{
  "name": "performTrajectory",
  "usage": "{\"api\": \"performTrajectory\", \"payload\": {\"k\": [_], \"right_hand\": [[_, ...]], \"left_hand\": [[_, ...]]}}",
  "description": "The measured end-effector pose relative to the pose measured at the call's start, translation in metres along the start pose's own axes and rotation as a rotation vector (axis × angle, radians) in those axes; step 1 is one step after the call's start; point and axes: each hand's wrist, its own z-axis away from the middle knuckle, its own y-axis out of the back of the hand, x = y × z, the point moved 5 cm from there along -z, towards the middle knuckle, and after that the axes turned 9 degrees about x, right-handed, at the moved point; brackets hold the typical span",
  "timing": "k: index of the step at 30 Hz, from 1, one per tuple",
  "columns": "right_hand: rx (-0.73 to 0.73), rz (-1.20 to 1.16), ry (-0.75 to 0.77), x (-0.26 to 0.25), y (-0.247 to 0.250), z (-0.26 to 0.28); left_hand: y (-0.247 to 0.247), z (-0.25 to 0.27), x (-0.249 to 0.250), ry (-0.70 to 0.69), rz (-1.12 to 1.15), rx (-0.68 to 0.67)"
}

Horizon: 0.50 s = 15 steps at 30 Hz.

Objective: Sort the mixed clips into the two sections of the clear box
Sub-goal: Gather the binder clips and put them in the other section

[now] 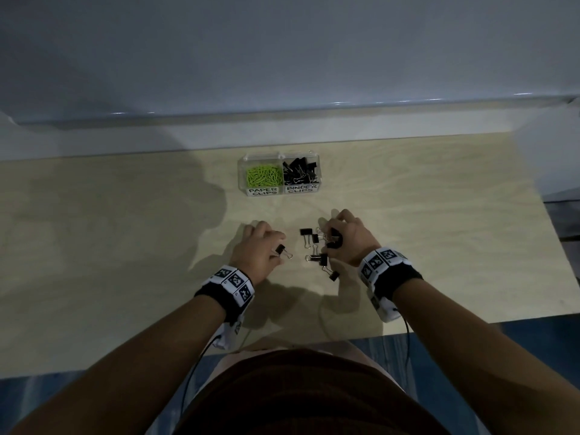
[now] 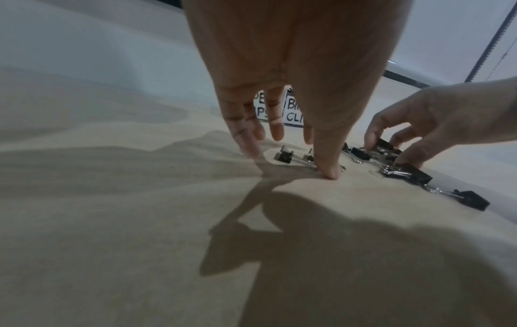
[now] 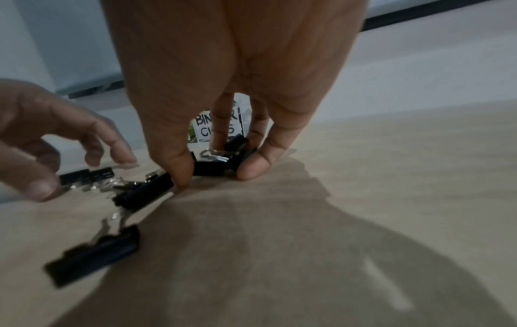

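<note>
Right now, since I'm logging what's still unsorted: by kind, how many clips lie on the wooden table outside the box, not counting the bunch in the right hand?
black metal binder clips: 5, one at the left hand thumb
green wire paper clips: 0 loose; all in the clear plastic box
Total: 5
The right hand bunch is too hidden to count.

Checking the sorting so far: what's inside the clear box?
The clear box holds green paper clips left, black binder clips right. Anything beneath the piles is hidden.
</note>
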Motion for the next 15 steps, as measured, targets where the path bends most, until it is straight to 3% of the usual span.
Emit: {"api": "performTrajectory", "payload": {"k": [4, 15], "right_hand": [[0.054, -0.111, 0.003, 0.0003, -0.0040, 0.0052], [0.251, -0.303, -0.106, 0.0086, -0.0024, 0.0107]], "left_hand": [[-0.0069, 0.0041, -0.0008, 0.079, 0.089, -0.023], [-0.0069, 0.0029, -0.0037, 0.088, 0.155, -0.023]]}}
